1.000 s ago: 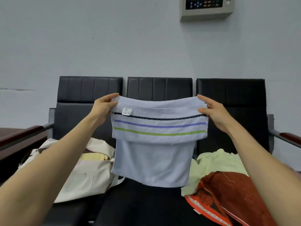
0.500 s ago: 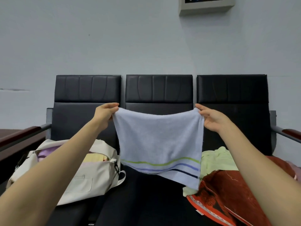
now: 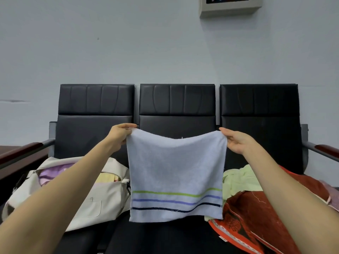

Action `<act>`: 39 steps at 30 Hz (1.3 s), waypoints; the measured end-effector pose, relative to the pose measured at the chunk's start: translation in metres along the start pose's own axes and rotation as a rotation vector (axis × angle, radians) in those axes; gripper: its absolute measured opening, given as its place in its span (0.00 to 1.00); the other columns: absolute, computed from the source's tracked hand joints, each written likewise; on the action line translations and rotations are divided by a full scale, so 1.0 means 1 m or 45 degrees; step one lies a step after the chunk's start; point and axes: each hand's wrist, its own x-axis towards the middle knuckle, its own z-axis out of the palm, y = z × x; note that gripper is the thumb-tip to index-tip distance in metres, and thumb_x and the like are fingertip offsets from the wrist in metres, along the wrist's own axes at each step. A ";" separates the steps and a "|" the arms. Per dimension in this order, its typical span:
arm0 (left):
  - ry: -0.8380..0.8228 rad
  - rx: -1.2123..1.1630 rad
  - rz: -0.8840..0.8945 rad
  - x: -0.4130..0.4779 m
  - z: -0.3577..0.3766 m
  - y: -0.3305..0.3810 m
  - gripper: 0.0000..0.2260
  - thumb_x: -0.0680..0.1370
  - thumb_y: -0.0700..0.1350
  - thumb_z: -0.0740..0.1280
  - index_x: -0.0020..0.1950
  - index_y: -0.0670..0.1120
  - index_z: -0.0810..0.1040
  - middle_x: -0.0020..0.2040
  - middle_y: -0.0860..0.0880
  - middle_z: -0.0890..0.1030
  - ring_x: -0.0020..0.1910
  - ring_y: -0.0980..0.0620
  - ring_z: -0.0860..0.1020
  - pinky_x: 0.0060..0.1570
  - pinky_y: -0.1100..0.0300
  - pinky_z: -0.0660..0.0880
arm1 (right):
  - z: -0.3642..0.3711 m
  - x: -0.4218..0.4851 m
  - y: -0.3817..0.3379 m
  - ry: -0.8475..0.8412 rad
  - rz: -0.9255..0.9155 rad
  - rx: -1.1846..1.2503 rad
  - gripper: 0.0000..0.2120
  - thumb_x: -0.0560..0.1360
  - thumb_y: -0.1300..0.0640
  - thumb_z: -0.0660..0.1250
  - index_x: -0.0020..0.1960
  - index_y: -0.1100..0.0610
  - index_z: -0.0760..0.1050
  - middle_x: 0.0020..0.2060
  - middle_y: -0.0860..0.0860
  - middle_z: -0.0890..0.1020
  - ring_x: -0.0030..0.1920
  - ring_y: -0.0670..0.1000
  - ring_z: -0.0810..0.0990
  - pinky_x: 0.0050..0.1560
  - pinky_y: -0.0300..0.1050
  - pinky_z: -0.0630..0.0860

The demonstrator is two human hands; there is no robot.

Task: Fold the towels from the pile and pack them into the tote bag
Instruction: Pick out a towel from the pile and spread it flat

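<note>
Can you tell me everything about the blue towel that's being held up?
The towel is pale blue and looks soft and fluffy, like terry cloth. Three thin stripes cross it near the bottom: green, then purple-blue, then dark navy. It hangs spread out in the air, top edge sagging a little in the middle. The left hand pinches its top left corner, the right hand its top right corner. Behind it is the middle black seat.

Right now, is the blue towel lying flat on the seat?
No, the left hand and right hand hold the blue towel up by its top corners.
</note>
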 end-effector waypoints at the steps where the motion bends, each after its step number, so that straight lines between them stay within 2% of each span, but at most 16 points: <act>1: 0.005 -0.021 0.019 -0.001 -0.001 0.000 0.14 0.80 0.32 0.58 0.57 0.43 0.79 0.58 0.44 0.78 0.57 0.46 0.74 0.51 0.56 0.72 | -0.002 0.003 0.000 -0.008 -0.012 -0.046 0.12 0.78 0.67 0.63 0.61 0.62 0.75 0.55 0.57 0.79 0.51 0.52 0.80 0.49 0.45 0.79; 3: 0.050 -0.135 -0.003 -0.001 -0.001 0.002 0.16 0.79 0.30 0.56 0.61 0.39 0.78 0.58 0.43 0.78 0.57 0.46 0.75 0.51 0.57 0.71 | -0.005 0.006 -0.001 -0.027 -0.020 -0.085 0.17 0.78 0.68 0.62 0.65 0.60 0.74 0.56 0.56 0.79 0.53 0.52 0.80 0.52 0.46 0.78; 6: 0.074 -0.347 -0.174 -0.001 0.000 0.005 0.14 0.79 0.30 0.57 0.61 0.35 0.76 0.56 0.41 0.77 0.48 0.47 0.76 0.52 0.56 0.71 | -0.008 0.004 -0.005 -0.044 -0.065 -0.095 0.18 0.78 0.69 0.61 0.65 0.56 0.75 0.54 0.55 0.79 0.54 0.53 0.80 0.52 0.47 0.78; 8: 0.032 -0.303 -0.240 -0.003 -0.003 0.004 0.10 0.79 0.33 0.62 0.59 0.36 0.77 0.56 0.41 0.77 0.49 0.46 0.77 0.51 0.54 0.73 | -0.006 0.001 -0.007 -0.051 -0.108 -0.157 0.16 0.77 0.68 0.63 0.63 0.55 0.76 0.54 0.54 0.80 0.54 0.52 0.80 0.51 0.48 0.77; 11: 0.042 0.050 -0.089 -0.001 -0.008 -0.001 0.09 0.76 0.36 0.69 0.55 0.40 0.81 0.53 0.43 0.79 0.56 0.44 0.77 0.53 0.54 0.74 | -0.003 -0.004 -0.009 0.045 -0.225 -0.338 0.11 0.74 0.64 0.69 0.54 0.53 0.81 0.53 0.52 0.82 0.55 0.50 0.79 0.50 0.45 0.75; 13: 0.126 0.224 0.110 -0.003 -0.011 -0.001 0.10 0.76 0.38 0.70 0.57 0.42 0.81 0.53 0.45 0.79 0.56 0.46 0.76 0.54 0.57 0.71 | -0.003 -0.006 -0.012 0.115 -0.367 -0.410 0.10 0.73 0.63 0.71 0.51 0.51 0.82 0.52 0.50 0.83 0.55 0.49 0.79 0.50 0.42 0.73; 15: 0.174 0.281 0.299 -0.005 -0.013 0.002 0.12 0.77 0.40 0.69 0.60 0.45 0.80 0.54 0.47 0.79 0.54 0.49 0.75 0.53 0.60 0.69 | -0.003 -0.009 -0.015 0.092 -0.485 -0.374 0.11 0.74 0.64 0.70 0.53 0.52 0.81 0.51 0.50 0.83 0.55 0.50 0.80 0.52 0.41 0.74; 17: 0.169 0.215 0.385 -0.008 -0.014 0.007 0.15 0.78 0.40 0.67 0.64 0.48 0.78 0.54 0.48 0.78 0.54 0.51 0.75 0.54 0.61 0.70 | -0.002 -0.014 -0.020 0.055 -0.578 -0.403 0.13 0.75 0.65 0.67 0.57 0.54 0.80 0.51 0.49 0.82 0.54 0.48 0.80 0.51 0.39 0.75; 20: 0.232 0.052 0.324 -0.010 -0.014 0.016 0.17 0.78 0.40 0.67 0.66 0.46 0.74 0.54 0.49 0.76 0.54 0.50 0.75 0.52 0.60 0.70 | 0.001 -0.023 -0.027 0.061 -0.695 -0.628 0.16 0.76 0.65 0.66 0.62 0.55 0.78 0.52 0.47 0.80 0.52 0.44 0.77 0.47 0.35 0.71; 23: 0.322 0.179 0.265 -0.010 -0.018 0.023 0.13 0.78 0.41 0.67 0.62 0.42 0.76 0.56 0.47 0.77 0.55 0.48 0.75 0.52 0.59 0.70 | 0.005 -0.028 -0.033 0.127 -0.812 -0.849 0.16 0.77 0.64 0.66 0.63 0.56 0.77 0.54 0.48 0.79 0.54 0.46 0.76 0.55 0.38 0.71; 27: 0.354 0.348 0.309 -0.016 -0.021 0.031 0.10 0.80 0.40 0.61 0.57 0.42 0.79 0.54 0.47 0.78 0.52 0.50 0.73 0.49 0.59 0.68 | 0.010 -0.033 -0.037 0.277 -1.012 -1.123 0.12 0.77 0.61 0.66 0.60 0.57 0.79 0.52 0.49 0.80 0.52 0.46 0.76 0.53 0.39 0.71; 29: 0.307 0.193 0.216 -0.014 -0.023 0.035 0.10 0.80 0.37 0.59 0.56 0.42 0.79 0.55 0.46 0.77 0.51 0.50 0.73 0.48 0.58 0.70 | 0.013 -0.032 -0.037 0.334 -1.082 -1.257 0.10 0.77 0.60 0.66 0.57 0.58 0.79 0.49 0.49 0.80 0.50 0.47 0.77 0.51 0.40 0.71; 32: 0.036 -0.053 -0.025 -0.011 -0.028 0.035 0.10 0.80 0.34 0.60 0.51 0.43 0.80 0.58 0.44 0.79 0.50 0.50 0.76 0.50 0.57 0.74 | 0.013 -0.027 -0.036 0.392 -1.094 -1.343 0.06 0.78 0.60 0.65 0.53 0.59 0.79 0.48 0.52 0.80 0.48 0.49 0.77 0.47 0.40 0.71; 34: -0.069 0.081 0.036 -0.009 -0.028 0.029 0.07 0.79 0.35 0.64 0.51 0.43 0.81 0.59 0.43 0.79 0.57 0.46 0.76 0.57 0.54 0.73 | 0.011 -0.021 -0.033 0.409 -1.046 -1.371 0.05 0.79 0.60 0.64 0.52 0.59 0.78 0.47 0.52 0.79 0.47 0.49 0.76 0.46 0.41 0.71; 36: -0.049 0.289 0.186 -0.009 -0.024 0.022 0.09 0.76 0.37 0.70 0.55 0.42 0.81 0.57 0.43 0.79 0.57 0.46 0.76 0.56 0.54 0.73 | 0.008 -0.013 -0.028 0.394 -0.939 -1.328 0.05 0.79 0.60 0.64 0.52 0.58 0.77 0.46 0.50 0.78 0.47 0.49 0.76 0.46 0.41 0.71; 39: 0.154 0.490 0.342 -0.005 -0.010 0.014 0.12 0.75 0.40 0.71 0.58 0.41 0.81 0.53 0.44 0.79 0.53 0.47 0.75 0.49 0.58 0.71 | 0.001 -0.003 -0.021 0.327 -0.733 -0.988 0.05 0.77 0.61 0.66 0.52 0.57 0.78 0.45 0.49 0.79 0.50 0.51 0.79 0.45 0.38 0.74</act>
